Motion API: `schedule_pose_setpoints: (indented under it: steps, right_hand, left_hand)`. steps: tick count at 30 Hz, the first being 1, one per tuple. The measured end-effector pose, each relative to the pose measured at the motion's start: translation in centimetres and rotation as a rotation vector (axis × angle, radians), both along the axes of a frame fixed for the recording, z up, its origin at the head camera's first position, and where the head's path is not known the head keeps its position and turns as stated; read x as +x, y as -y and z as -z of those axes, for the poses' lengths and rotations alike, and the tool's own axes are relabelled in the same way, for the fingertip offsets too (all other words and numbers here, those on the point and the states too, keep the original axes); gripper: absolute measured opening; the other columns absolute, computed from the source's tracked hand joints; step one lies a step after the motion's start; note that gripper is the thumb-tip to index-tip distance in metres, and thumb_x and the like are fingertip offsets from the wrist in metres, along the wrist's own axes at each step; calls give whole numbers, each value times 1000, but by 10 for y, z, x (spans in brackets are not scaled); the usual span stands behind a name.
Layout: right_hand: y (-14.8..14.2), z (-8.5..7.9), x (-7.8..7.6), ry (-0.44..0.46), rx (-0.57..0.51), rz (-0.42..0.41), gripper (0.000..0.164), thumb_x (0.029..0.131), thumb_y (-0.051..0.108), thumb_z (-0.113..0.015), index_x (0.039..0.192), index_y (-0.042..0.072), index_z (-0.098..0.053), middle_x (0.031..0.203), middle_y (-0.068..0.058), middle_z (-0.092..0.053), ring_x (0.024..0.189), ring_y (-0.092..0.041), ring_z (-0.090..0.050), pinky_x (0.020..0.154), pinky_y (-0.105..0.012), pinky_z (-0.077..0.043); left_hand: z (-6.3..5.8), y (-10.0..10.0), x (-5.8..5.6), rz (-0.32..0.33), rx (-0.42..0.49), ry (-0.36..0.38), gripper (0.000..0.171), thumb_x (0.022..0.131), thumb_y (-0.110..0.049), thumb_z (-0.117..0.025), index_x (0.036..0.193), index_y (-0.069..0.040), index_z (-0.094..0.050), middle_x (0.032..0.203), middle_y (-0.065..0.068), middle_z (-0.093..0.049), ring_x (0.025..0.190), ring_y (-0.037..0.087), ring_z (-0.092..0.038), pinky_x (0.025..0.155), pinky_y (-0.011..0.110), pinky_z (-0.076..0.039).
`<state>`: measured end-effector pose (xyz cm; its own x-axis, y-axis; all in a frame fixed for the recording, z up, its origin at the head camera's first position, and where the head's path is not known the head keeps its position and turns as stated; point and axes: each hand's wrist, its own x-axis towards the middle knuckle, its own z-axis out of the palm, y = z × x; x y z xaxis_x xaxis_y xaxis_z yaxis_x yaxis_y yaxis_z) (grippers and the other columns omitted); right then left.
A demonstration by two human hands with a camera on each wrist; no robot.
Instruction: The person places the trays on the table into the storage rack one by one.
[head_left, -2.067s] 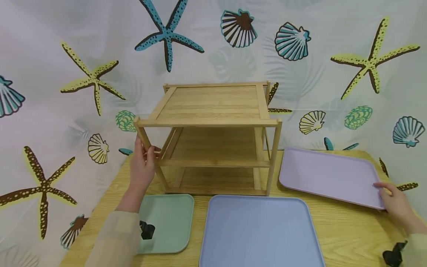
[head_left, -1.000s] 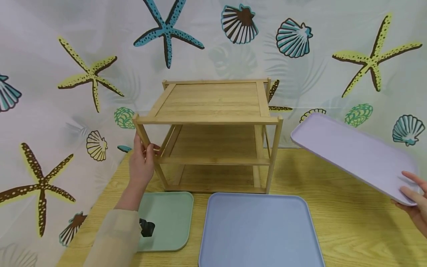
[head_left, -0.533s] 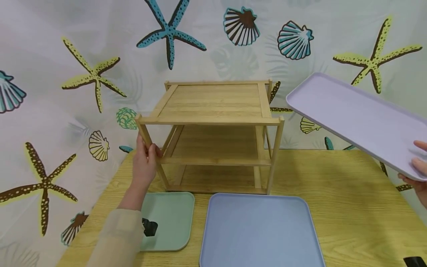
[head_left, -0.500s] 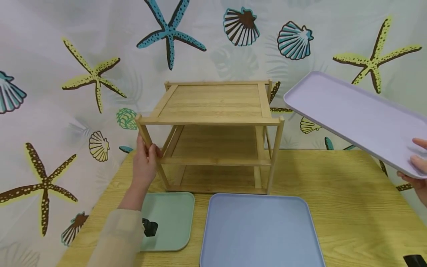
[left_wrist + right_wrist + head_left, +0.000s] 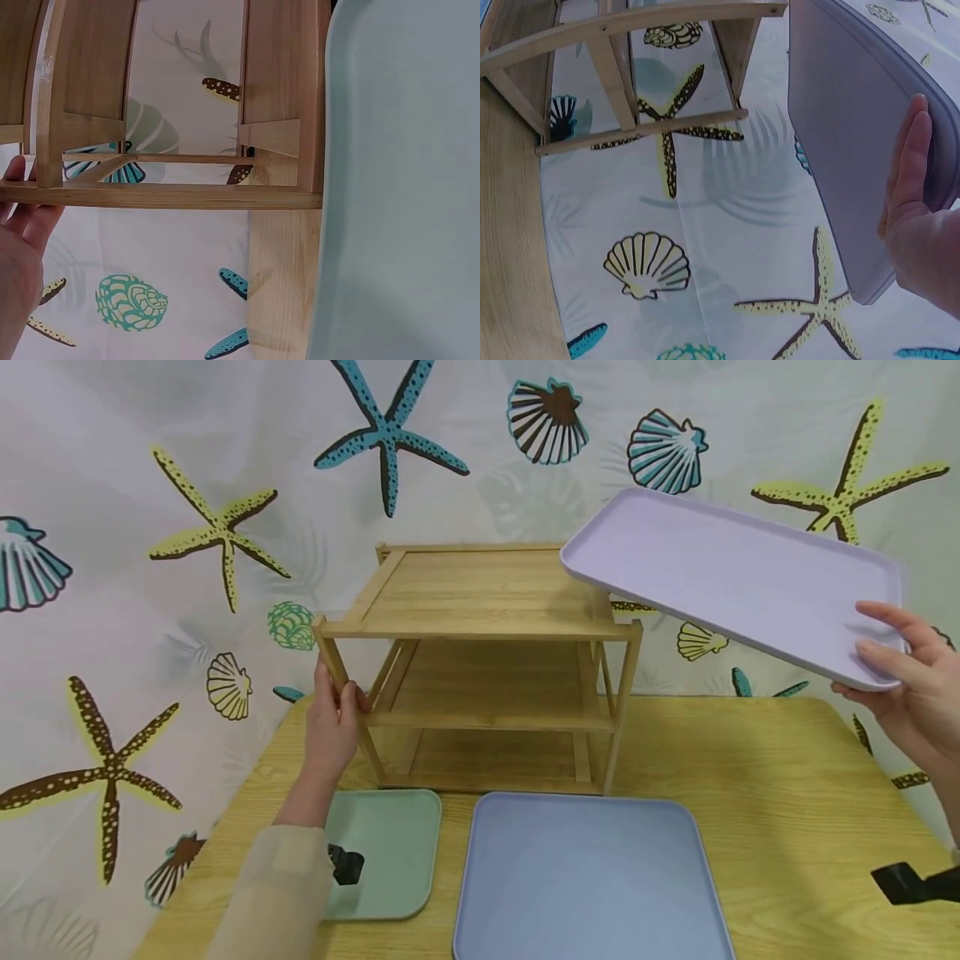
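The right hand (image 5: 911, 677) grips the lilac tray (image 5: 738, 585) at its right end; raised and tilted, the tray extends leftward from those fingers. The left hand's (image 5: 330, 718) fingers curl round the front left post of the wooden rack (image 5: 487, 597). Below them lies the green tray (image 5: 386, 852); further right, between both hands, the blue tray (image 5: 592, 877). Beyond all fingers hangs a shell-and-starfish cloth (image 5: 97, 468).

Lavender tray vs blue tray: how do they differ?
Support: the lavender tray is up in the right hand; the blue tray rests on the table.
Pose: the lavender tray is tilted, the blue tray flat.
Framing: the head view cuts the blue tray's near edge, not the lavender tray.
Shared: rounded corners, low raised rim.
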<state>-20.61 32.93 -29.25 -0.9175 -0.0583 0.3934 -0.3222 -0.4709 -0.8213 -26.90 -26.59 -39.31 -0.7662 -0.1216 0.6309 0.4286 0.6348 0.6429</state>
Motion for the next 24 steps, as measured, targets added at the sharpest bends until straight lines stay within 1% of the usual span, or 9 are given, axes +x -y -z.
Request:
schedule_pose_setpoints:
  steps: [3, 4, 6, 10, 13, 18, 24]
  right_hand:
    - [15, -7, -6, 47, 19, -27, 40, 100, -7, -41, 136, 10, -48, 142, -3, -20, 92, -20, -66, 67, -28, -55]
    - [19, -9, -9, 60, 18, -41, 40, 100, -7, -42, 135, 10, -49, 139, -3, -23, 92, -20, -66, 67, -28, -55]
    - [29, -12, -13, 79, 24, -66, 38, 100, -6, -43, 133, 10, -52, 137, -4, -23, 91, -21, -65, 67, -29, -56]
    - [48, -14, -22, 102, 21, -136, 35, 99, -5, -45, 130, 9, -54, 134, -8, -26, 89, -23, -66, 66, -31, -56]
    - [62, -15, -28, 121, 40, -165, 33, 99, -4, -47, 128, 10, -55, 133, -10, -26, 88, -23, -66, 67, -31, -55]
    - [84, -21, -36, 149, 119, -145, 30, 99, 2, -52, 127, 11, -54, 132, -9, -28, 85, -21, -65, 67, -29, -55]
    - [103, -31, -47, 153, 236, -117, 29, 99, 9, -55, 128, 10, -50, 129, -11, -32, 76, -18, -63, 63, -26, -52]
  left_hand:
    - [0, 0, -2, -6, -1, -2, 49, 107, -20, -36, 153, -20, -20, 77, 16, -59, 71, 28, -59, 65, 38, -43]
    - [0, 0, -3, -9, -2, -6, 49, 106, -19, -37, 153, -20, -20, 77, 16, -59, 70, 28, -59, 65, 39, -43]
    - [0, -1, -3, -13, 0, -14, 50, 106, -19, -37, 153, -20, -19, 78, 17, -59, 70, 29, -58, 64, 40, -42]
    - [1, -1, -4, -19, 2, -27, 51, 106, -18, -38, 153, -21, -19, 79, 17, -60, 70, 30, -58, 65, 41, -43]
    - [3, 0, -4, -23, 1, -35, 49, 106, -19, -38, 152, -20, -21, 78, 17, -60, 68, 31, -57, 64, 41, -42]
    - [5, 1, -4, -34, -10, -45, 51, 106, -17, -38, 153, -19, -20, 77, 16, -61, 66, 31, -56, 62, 41, -41]
    - [5, 1, -5, -46, -30, -67, 51, 106, -16, -39, 153, -17, -20, 77, 16, -62, 65, 31, -56, 61, 41, -41]
